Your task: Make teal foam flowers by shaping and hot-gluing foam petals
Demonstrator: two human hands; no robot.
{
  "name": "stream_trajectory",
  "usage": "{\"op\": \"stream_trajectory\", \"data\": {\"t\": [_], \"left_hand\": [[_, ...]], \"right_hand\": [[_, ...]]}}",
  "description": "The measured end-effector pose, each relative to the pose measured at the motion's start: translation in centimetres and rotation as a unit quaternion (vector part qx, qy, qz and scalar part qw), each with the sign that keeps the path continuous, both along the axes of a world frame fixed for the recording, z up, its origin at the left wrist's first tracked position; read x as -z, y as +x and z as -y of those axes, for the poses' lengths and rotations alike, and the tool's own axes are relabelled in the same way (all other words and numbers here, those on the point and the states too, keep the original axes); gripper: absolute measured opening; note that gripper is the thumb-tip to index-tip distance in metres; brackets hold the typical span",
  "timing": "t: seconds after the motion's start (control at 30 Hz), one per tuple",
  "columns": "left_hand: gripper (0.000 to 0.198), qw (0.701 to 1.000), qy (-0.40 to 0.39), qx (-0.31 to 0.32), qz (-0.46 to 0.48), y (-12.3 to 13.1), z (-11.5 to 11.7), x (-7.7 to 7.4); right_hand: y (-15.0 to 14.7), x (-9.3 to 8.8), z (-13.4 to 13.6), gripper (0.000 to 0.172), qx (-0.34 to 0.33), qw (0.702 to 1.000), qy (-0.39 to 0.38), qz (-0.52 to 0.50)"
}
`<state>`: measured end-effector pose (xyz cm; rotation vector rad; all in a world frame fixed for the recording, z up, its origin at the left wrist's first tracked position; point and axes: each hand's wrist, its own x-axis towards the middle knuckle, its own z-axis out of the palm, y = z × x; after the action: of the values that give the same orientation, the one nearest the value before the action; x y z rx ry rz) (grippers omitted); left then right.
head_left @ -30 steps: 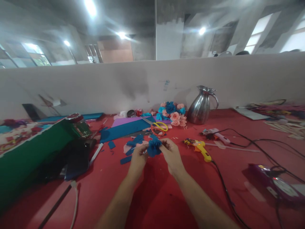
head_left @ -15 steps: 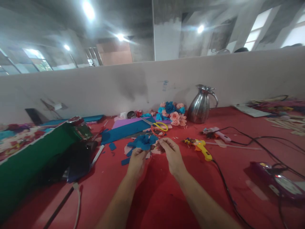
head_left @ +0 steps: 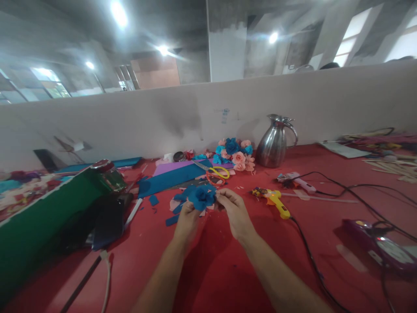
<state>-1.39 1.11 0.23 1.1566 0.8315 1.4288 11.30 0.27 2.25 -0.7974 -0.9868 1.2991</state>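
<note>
A dark blue paper flower (head_left: 202,196) is held up over the red table, its layered petals turned towards me. My left hand (head_left: 188,219) is closed, pinching the flower from its lower left side. At the opposite edge, the fingertips of my right hand (head_left: 235,213) are pinched together on a petal. Behind the flower lie scissors (head_left: 219,174) with yellow and red handles. Blue paper scraps (head_left: 172,220) and pink ones are scattered beneath and left of it. A yellow glue gun (head_left: 276,203) rests to the right of my right hand.
Finished pink and blue flowers (head_left: 239,158) are bunched beside a steel jug (head_left: 273,145) near the low wall. Blue paper (head_left: 163,179) lies left of the scissors. Cables and a purple power strip (head_left: 379,248) occupy the right; a green box (head_left: 48,217) and a phone (head_left: 109,224), the left.
The blue flower has tilted, so its centre now faces me rather than showing side-on. Its right edge now meets my right fingertips. Both hands stay in nearly the same place.
</note>
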Motion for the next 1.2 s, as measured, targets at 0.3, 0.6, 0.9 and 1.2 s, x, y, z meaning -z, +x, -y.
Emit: {"op": "stream_trajectory", "data": {"t": [0.3,0.6,0.9,1.2], "left_hand": [[0.017,1.000,0.006,0.007,-0.028,-0.8,-0.5,1.0],[0.022,0.997,0.035,0.005,-0.074,-1.2,-0.7,1.4],[0.015,0.998,0.028,0.010,-0.060,-0.6,-0.3,1.0],[0.010,0.998,0.015,-0.009,-0.060,-0.6,-0.4,1.1]], "right_hand": [[0.0,0.2,0.0,0.020,-0.003,1.000,-0.004,-0.001],[-0.1,-0.1,-0.2,0.020,0.020,0.999,-0.025,0.012],[0.0,0.1,-0.1,0.021,0.003,1.000,-0.028,-0.011],[0.0,-0.1,-0.1,0.021,0.013,0.999,-0.027,-0.012]]}}
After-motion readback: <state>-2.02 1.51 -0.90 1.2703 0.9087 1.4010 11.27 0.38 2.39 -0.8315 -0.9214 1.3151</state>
